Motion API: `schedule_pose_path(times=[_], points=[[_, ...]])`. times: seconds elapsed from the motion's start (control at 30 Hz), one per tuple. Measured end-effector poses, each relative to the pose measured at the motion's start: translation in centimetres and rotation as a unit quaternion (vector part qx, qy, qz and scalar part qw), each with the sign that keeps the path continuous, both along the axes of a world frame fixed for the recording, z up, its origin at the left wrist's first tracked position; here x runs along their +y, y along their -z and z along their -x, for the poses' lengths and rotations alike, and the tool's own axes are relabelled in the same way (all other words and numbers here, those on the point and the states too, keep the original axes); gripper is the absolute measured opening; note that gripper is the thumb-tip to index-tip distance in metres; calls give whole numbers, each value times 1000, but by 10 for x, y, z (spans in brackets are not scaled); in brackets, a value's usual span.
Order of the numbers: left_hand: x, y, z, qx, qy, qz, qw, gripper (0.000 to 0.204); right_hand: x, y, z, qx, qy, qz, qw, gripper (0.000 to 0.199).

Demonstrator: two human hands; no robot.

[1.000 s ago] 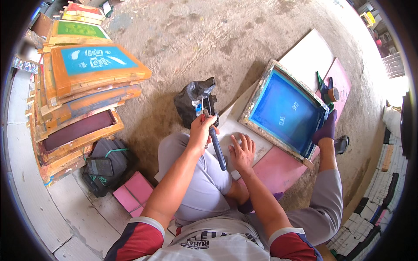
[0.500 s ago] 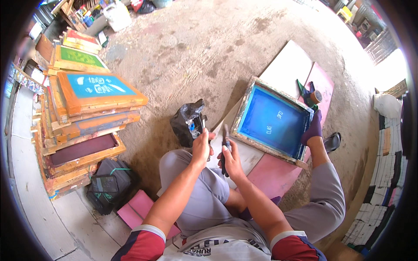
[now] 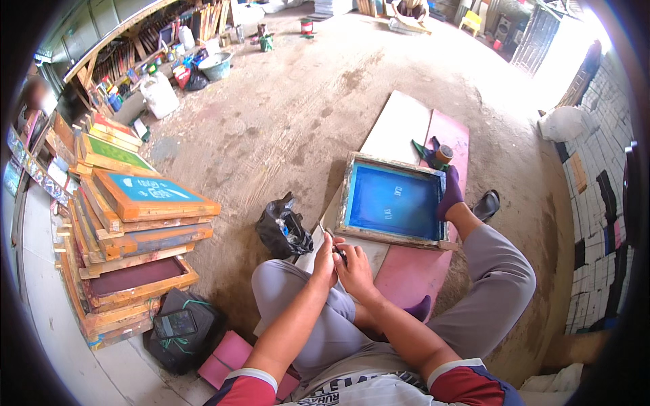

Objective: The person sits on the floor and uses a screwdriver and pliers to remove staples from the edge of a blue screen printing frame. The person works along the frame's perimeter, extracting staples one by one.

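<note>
My two hands are together above my lap. My right hand (image 3: 355, 269) is closed round a slim dark-handled tool (image 3: 340, 254), mostly hidden by the fingers. Its kind does not show. My left hand (image 3: 325, 262) is closed right beside it, with a thin dark edge at its fingertips; what it holds is hidden. Just beyond them, a crumpled black plastic bag (image 3: 276, 227) stands open on the ground. To the right, a screen-printing frame (image 3: 395, 199) with blue mesh lies on pink and white boards, and my socked foot (image 3: 450, 193) rests against its right edge.
Stacked wooden screen frames (image 3: 156, 196) stand at the left, by a dark bundle with a phone (image 3: 175, 323) on top. A green clamp-like tool and a brown tape roll (image 3: 443, 154) lie past the frame. A sandal (image 3: 486, 205) is at the right. Another person (image 3: 410, 9) is far off.
My hands have come together from slightly apart, and the dark tool is now more covered. The view has tilted up, showing more of the far floor and shelves.
</note>
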State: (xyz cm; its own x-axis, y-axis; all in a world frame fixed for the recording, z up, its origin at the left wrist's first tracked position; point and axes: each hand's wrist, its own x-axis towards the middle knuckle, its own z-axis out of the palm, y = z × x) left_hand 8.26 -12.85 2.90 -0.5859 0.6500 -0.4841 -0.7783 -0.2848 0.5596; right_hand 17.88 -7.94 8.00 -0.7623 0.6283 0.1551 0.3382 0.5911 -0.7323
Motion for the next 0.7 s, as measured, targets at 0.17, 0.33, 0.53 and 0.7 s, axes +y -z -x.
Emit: schedule_pose_path(times=[0.17, 0.33, 0.53, 0.7], points=[[27, -14, -21, 121, 46, 116, 985, 53, 39, 15, -14, 7, -16, 80, 997, 34], [49, -16, -22, 178, 61, 122, 974, 60, 69, 20, -16, 10, -24, 196, 980, 39], [60, -6, -26, 212, 130, 109, 962, 62, 85, 44, -34, 65, 67, 405, 910, 25], [67, -6, -32, 318, 124, 125, 932, 72, 100, 35, -59, 157, 165, 536, 813, 20]])
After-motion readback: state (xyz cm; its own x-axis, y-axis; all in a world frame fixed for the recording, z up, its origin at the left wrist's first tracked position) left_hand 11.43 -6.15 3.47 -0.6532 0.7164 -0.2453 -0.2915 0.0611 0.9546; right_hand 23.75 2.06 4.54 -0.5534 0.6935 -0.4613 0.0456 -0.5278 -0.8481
